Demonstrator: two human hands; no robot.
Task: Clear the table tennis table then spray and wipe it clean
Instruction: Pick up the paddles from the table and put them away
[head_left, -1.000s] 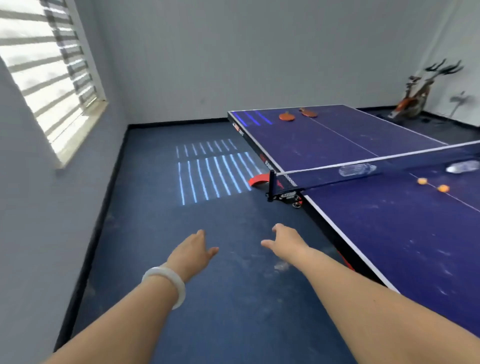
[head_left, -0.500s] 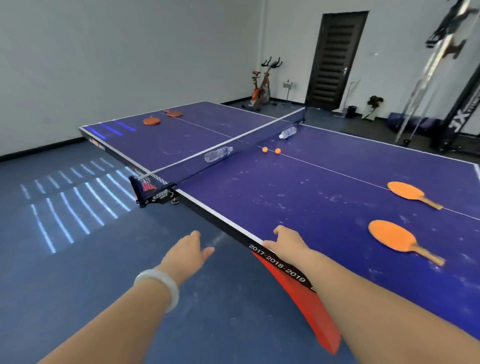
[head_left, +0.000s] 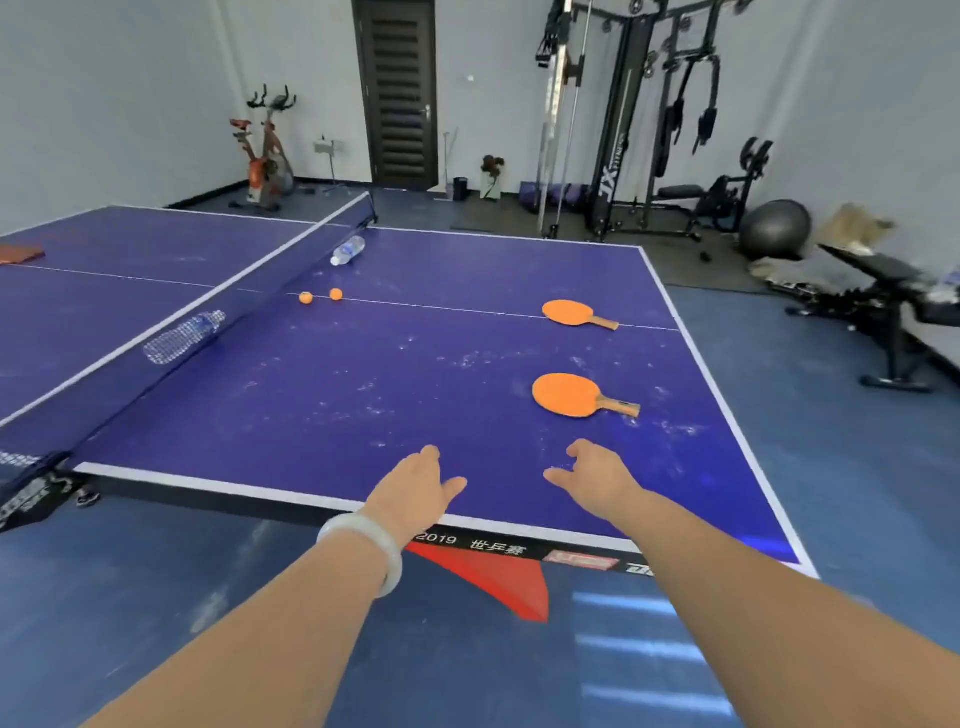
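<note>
- Since half a second ago we turned right; both hands now reach over the table (head_left: 363, 415) side edge.
- Left hand (head_left: 415, 491) and right hand (head_left: 597, 475) are relaxed, holding nothing.
- The near paddle (head_left: 571, 395) lies just ahead, free surface around.

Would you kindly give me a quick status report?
Left hand and right hand open, empty, over table. Two paddles, two balls, two bottles uncleared.
</note>
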